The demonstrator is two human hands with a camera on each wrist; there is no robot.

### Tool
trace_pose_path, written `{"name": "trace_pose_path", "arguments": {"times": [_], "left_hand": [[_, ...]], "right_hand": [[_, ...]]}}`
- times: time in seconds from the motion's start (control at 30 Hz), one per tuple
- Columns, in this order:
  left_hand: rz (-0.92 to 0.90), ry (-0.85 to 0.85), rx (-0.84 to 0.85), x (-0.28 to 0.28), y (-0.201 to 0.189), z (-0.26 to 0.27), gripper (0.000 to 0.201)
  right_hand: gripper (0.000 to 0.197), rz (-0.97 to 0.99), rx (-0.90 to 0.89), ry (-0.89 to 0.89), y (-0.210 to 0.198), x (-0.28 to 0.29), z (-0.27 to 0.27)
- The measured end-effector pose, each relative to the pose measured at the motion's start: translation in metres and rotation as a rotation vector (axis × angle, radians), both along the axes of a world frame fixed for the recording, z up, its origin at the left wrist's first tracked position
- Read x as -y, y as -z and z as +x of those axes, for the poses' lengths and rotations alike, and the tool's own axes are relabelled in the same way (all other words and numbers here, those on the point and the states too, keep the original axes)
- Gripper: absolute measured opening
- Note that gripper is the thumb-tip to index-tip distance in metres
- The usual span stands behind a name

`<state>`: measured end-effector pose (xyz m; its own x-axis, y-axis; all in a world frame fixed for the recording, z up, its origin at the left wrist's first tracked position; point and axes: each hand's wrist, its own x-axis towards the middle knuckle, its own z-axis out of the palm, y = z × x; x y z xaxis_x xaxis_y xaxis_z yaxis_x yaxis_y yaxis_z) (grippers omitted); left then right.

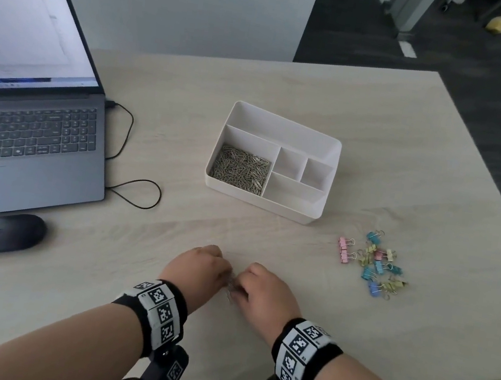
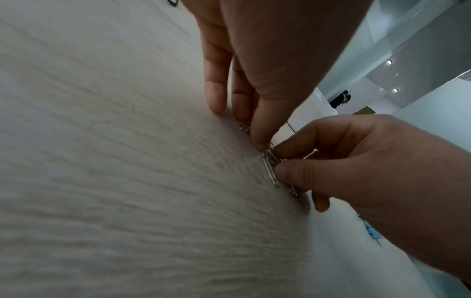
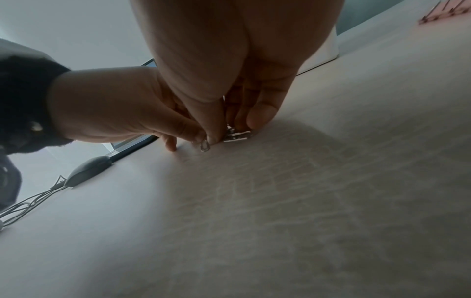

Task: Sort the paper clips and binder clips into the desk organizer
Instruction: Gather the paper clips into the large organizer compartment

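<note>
Paper clips (image 2: 271, 167) pinched by both hands, binder clips (image 1: 375, 262) head-view only.

On your tabletop (image 1: 290, 85) the desk organizer (image 1: 322, 200) sits centre, paper clips (image 1: 241, 169) in its left compartment (the others bare). Binder clips (image 1: 374, 263) lie right of it; laptop (image 1: 27, 111) and mouse (image 1: 3, 234) left.

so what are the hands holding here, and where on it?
Both hands pinch a small bunch of paper clips at the table: right hand between thumb and forefinger, left hand with its fingertips. The exact grip point is hidden.
</note>
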<state>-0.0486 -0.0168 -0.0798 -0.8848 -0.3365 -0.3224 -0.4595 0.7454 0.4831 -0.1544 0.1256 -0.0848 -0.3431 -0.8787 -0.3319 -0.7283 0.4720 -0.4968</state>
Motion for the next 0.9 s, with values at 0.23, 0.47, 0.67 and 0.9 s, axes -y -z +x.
{"name": "trace_pose_path", "arguments": {"times": [0.23,0.47,0.67,0.9], "left_hand": [[0.055,-0.094,0.112,0.006,0.001,-0.009,0.013],[0.047,-0.055,0.259,0.01,-0.008,-0.024,0.018],[-0.017,0.054,0.412,0.015,-0.014,-0.04,0.015],[-0.106,0.131,0.366,0.016,-0.016,-0.033,0.017]], "right_hand": [[0.014,0.04,0.01,0.093,-0.005,0.009,-0.003],[0.013,0.125,0.022,0.118,-0.009,0.02,-0.011],[0.008,0.1,0.084,0.193,-0.018,0.031,-0.034],[0.002,-0.245,0.157,0.436,-0.049,0.087,-0.079]]}}
